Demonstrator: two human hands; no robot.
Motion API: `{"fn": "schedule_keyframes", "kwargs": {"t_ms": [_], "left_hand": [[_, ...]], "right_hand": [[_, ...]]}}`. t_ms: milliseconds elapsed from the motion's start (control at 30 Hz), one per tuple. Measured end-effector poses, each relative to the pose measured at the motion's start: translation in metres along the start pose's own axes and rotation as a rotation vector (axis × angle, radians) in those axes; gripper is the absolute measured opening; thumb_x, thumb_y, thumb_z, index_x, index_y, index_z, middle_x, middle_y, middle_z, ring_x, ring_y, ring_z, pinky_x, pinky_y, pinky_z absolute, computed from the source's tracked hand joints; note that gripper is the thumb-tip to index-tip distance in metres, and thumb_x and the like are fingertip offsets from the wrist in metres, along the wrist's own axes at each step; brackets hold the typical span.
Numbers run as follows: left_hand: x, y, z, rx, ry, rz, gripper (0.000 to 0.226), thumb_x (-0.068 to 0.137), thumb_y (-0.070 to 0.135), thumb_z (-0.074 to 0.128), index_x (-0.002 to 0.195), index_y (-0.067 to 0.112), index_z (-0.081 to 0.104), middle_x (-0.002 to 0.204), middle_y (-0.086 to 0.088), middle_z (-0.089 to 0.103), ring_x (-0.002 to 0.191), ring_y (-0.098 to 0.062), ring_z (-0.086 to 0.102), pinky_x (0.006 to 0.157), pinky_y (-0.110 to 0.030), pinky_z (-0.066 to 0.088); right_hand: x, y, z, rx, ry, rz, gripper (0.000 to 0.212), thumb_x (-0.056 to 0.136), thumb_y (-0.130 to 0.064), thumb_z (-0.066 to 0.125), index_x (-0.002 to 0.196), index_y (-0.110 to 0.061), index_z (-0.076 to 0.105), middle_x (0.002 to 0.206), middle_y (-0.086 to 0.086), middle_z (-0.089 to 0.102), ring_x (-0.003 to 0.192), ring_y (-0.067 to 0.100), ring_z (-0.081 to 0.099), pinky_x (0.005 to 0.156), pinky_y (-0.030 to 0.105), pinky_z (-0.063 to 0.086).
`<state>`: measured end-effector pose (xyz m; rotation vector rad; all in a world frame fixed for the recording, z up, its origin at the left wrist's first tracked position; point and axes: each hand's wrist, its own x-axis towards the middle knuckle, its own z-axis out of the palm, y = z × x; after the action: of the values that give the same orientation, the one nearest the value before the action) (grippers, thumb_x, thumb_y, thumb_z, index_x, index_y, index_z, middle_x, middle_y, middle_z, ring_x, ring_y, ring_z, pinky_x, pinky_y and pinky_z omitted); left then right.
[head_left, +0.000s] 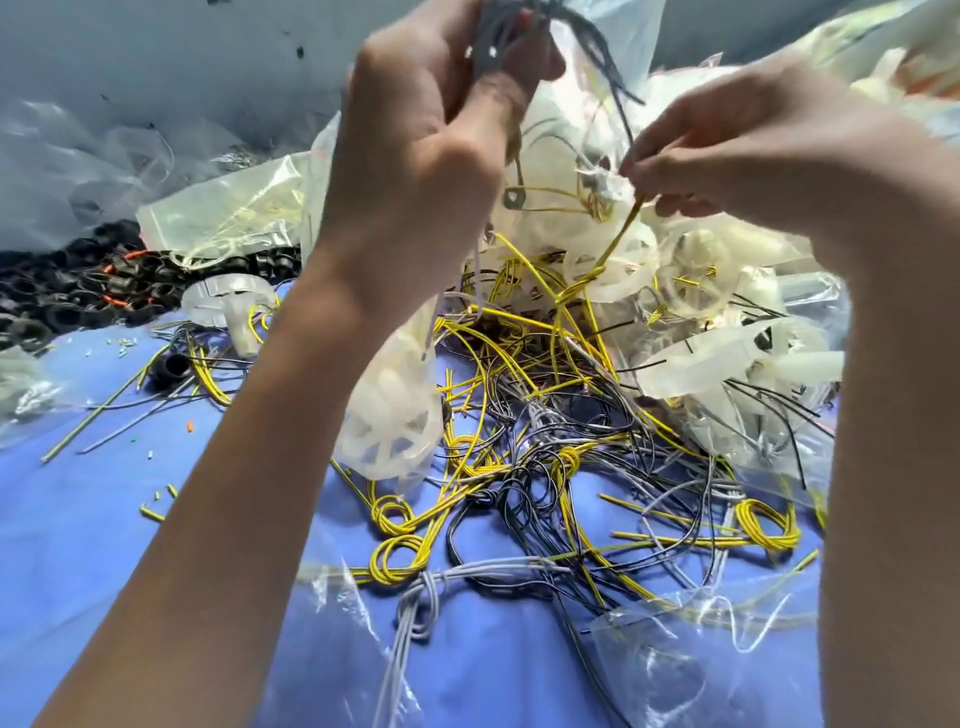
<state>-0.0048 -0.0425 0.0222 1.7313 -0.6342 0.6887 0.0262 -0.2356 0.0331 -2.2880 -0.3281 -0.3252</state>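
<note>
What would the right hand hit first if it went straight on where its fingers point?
The right hand, pinching a yellow wire, likely meets the clear bag first; depth unclear.

Bright, even daylight; wide-angle edge distortion; motion blur toward the top.

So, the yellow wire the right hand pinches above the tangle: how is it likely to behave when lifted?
Probably floppy: the yellow wire runs straight only where the right hand pinches it taut; loose ones in the tangle curl into loops. Likely light, since a pinch alone holds it. It may snag: it looks knotted with others lower down.
</note>
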Motion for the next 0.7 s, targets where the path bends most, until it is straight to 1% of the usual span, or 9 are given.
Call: {"fn": "schedule_keyframes", "kwargs": {"t_ms": [100, 167, 233, 267, 333, 367, 467, 567, 700], "left_hand": [[0.001, 0.004, -0.005, -0.111, 0.104, -0.019, 0.033, 0.093, 0.011, 0.044, 0.063, 0.026, 0.048, 0.041, 0.016, 0.036, 0.042, 0.002, 0.033, 0.05, -0.013, 0.026], [0.002, 0.004, -0.007, -0.146, 0.144, -0.044, 0.045, 0.093, 0.008, 0.042, 0.052, 0.029, 0.041, 0.038, 0.016, 0.035, 0.041, 0.002, 0.032, 0.049, -0.013, 0.025], [0.004, 0.002, -0.007, -0.152, 0.13, -0.074, 0.038, 0.095, 0.01, 0.039, 0.06, 0.023, 0.044, 0.04, 0.014, 0.034, 0.041, 0.0, 0.031, 0.049, -0.015, 0.025], [0.003, 0.001, -0.006, -0.143, 0.102, -0.095, 0.032, 0.097, 0.012, 0.038, 0.067, 0.02, 0.046, 0.042, 0.014, 0.034, 0.042, -0.001, 0.03, 0.048, -0.016, 0.026], [0.002, -0.002, -0.002, -0.082, 0.014, -0.128, 0.026, 0.1, 0.017, 0.036, 0.076, 0.019, 0.047, 0.044, 0.013, 0.035, 0.044, -0.002, 0.031, 0.047, -0.017, 0.026], [0.001, -0.004, 0.0, -0.024, -0.034, -0.133, 0.025, 0.1, 0.021, 0.036, 0.077, 0.02, 0.048, 0.045, 0.013, 0.037, 0.045, -0.003, 0.033, 0.048, -0.02, 0.027], [-0.002, -0.007, 0.007, 0.104, -0.134, -0.13, 0.023, 0.096, 0.029, 0.04, 0.077, 0.025, 0.052, 0.053, 0.01, 0.04, 0.052, -0.01, 0.037, 0.053, -0.03, 0.027], [-0.005, -0.007, 0.013, 0.113, -0.18, -0.125, 0.021, 0.094, 0.029, 0.043, 0.078, 0.022, 0.055, 0.056, 0.005, 0.043, 0.054, -0.013, 0.04, 0.054, -0.034, 0.03], [-0.003, -0.006, 0.009, 0.069, -0.09, -0.134, 0.02, 0.094, 0.027, 0.046, 0.078, 0.023, 0.058, 0.056, 0.009, 0.05, 0.048, -0.003, 0.047, 0.053, -0.022, 0.036]], "right_hand": [[0.001, 0.005, 0.002, -0.152, -0.072, 0.093, 0.004, 0.08, -0.023, 0.07, 0.076, -0.021, 0.072, 0.067, -0.003, 0.072, 0.064, 0.004, 0.069, 0.08, 0.033, 0.057], [-0.001, 0.005, 0.002, -0.165, -0.112, 0.158, 0.004, 0.083, -0.021, 0.069, 0.081, -0.019, 0.071, 0.073, 0.0, 0.073, 0.067, 0.01, 0.071, 0.086, 0.038, 0.056], [-0.001, 0.003, 0.001, -0.182, -0.032, 0.149, 0.006, 0.088, -0.021, 0.065, 0.087, -0.019, 0.071, 0.08, 0.001, 0.073, 0.069, 0.01, 0.071, 0.081, 0.031, 0.057], [-0.001, 0.002, 0.0, -0.196, 0.05, 0.11, 0.009, 0.089, -0.022, 0.062, 0.092, -0.021, 0.07, 0.086, 0.001, 0.073, 0.072, 0.008, 0.069, 0.074, 0.019, 0.056], [-0.002, -0.005, -0.004, -0.23, 0.196, -0.008, 0.02, 0.091, -0.025, 0.058, 0.108, -0.026, 0.067, 0.103, -0.003, 0.069, 0.082, 0.006, 0.064, 0.061, -0.001, 0.042], [-0.004, -0.009, -0.005, -0.237, 0.228, -0.067, 0.025, 0.091, -0.028, 0.057, 0.115, -0.028, 0.064, 0.11, -0.007, 0.065, 0.091, 0.003, 0.06, 0.064, -0.005, 0.038], [-0.006, -0.018, -0.003, -0.24, 0.213, -0.215, 0.032, 0.091, -0.037, 0.054, 0.122, -0.033, 0.059, 0.12, -0.01, 0.06, 0.105, -0.001, 0.054, 0.092, 0.014, 0.041], [-0.006, -0.023, 0.007, -0.302, 0.153, -0.319, 0.028, 0.095, -0.03, 0.051, 0.118, -0.024, 0.065, 0.107, -0.006, 0.063, 0.094, 0.004, 0.056, 0.083, 0.017, 0.043], [-0.008, -0.026, 0.014, -0.327, 0.053, -0.355, 0.029, 0.098, -0.032, 0.048, 0.102, -0.014, 0.071, 0.082, 0.001, 0.068, 0.072, 0.013, 0.059, 0.066, 0.023, 0.046]]}}
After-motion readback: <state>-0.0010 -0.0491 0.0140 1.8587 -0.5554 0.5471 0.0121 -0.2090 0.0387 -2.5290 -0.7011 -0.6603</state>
